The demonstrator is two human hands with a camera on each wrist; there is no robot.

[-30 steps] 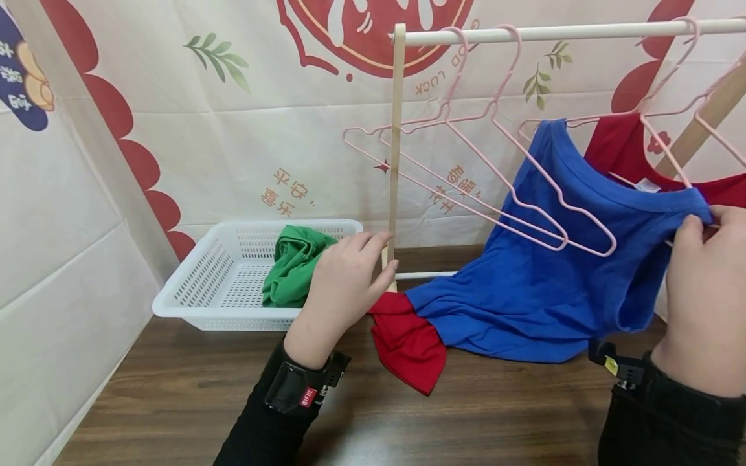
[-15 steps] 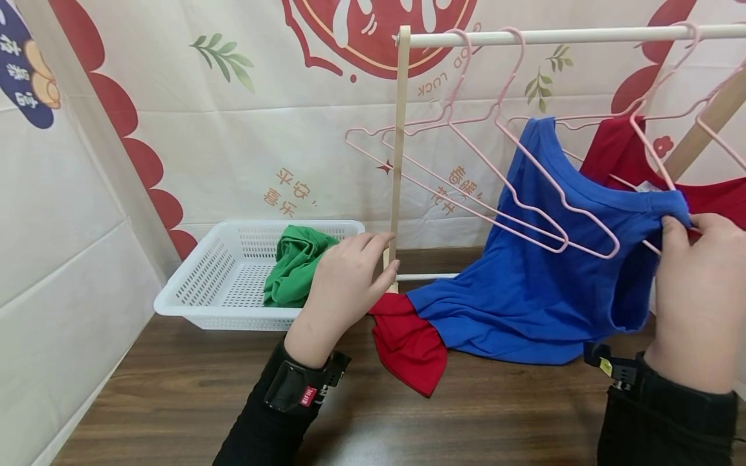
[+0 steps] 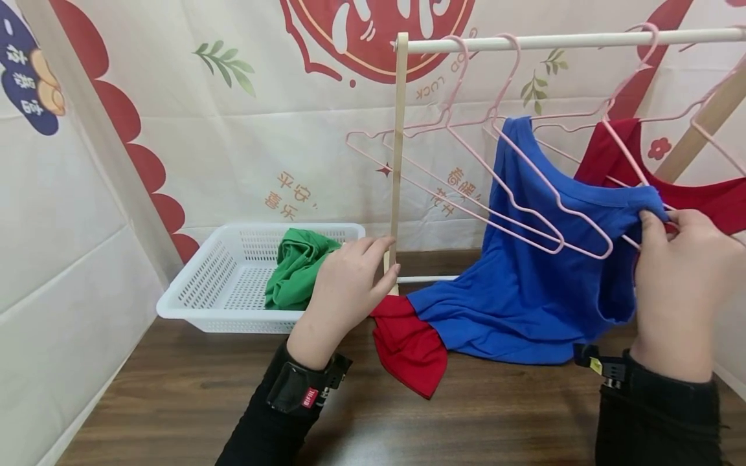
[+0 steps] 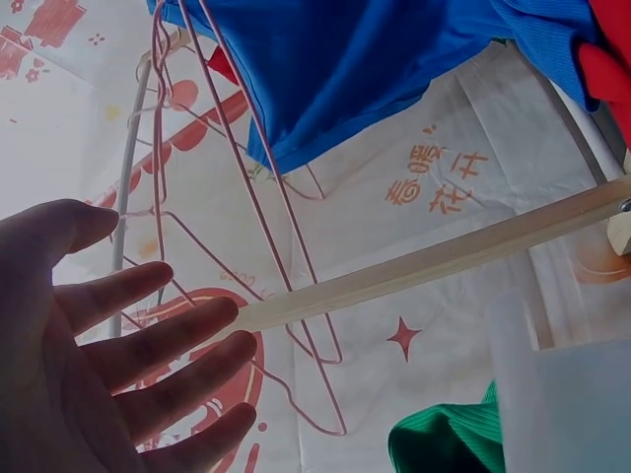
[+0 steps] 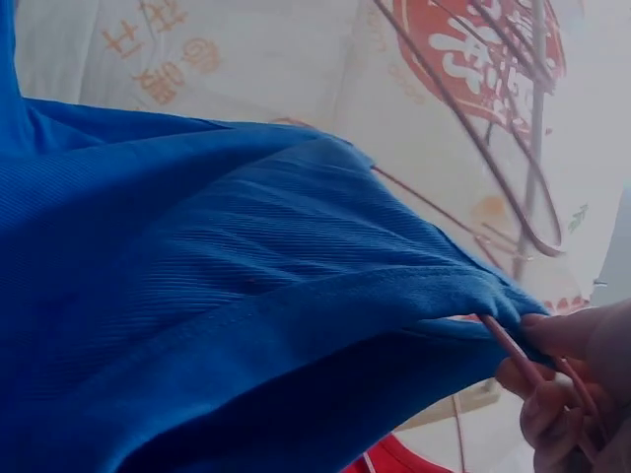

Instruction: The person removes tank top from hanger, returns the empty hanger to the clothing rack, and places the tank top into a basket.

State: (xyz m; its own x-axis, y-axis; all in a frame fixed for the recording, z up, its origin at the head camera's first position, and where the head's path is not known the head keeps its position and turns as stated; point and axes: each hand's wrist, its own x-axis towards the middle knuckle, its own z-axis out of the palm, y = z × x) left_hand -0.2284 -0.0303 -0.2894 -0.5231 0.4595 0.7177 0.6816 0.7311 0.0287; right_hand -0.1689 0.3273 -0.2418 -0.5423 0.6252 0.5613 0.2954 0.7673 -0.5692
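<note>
A blue sleeveless top drapes from a pink hanger, its lower part spread on the table. My right hand pinches the top's near shoulder; in the right wrist view, the hanger's end passes between the fingers. My left hand is beside the rack's wooden post, fingers spread and holding nothing in the left wrist view. Behind the blue top hangs a red garment. Red cloth also lies on the table by the blue hem; whether they are one piece is hidden.
Two bare pink hangers hang in front of the blue top on the white rail. A white basket at left holds a green garment, partly behind my left hand. Printed cloth walls the back and left.
My right hand has moved left with the blue shoulder in its grip. The hanger's hook has slid left along the rail toward the bare hangers. My left hand has stayed almost still.
</note>
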